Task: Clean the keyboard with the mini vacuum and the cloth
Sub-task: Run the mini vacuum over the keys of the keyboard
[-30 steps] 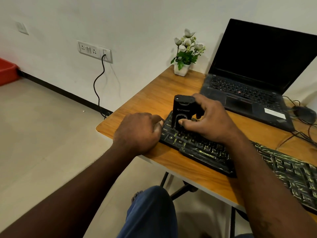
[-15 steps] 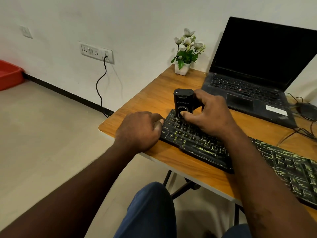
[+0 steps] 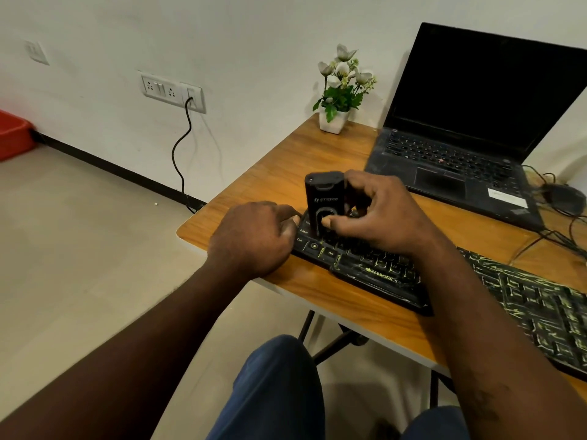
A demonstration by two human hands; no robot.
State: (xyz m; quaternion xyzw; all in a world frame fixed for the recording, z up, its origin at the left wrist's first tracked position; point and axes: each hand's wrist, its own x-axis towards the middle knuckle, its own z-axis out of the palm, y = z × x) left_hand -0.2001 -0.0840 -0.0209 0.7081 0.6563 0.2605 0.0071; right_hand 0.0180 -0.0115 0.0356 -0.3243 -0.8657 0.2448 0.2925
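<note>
Right grip (image 3: 381, 217) wraps the upright vacuum (image 3: 324, 198) at the keyboard's (image 3: 524, 300) nine-o'clock end; if I tilt it, it may snag keys.

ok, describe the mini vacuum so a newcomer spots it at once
On the orange-brown wooden table, find the long black keyboard with green markings along the near edge. At its left end the right hand grips a small black boxy mini vacuum, the only thing standing upright on the keys.
</note>
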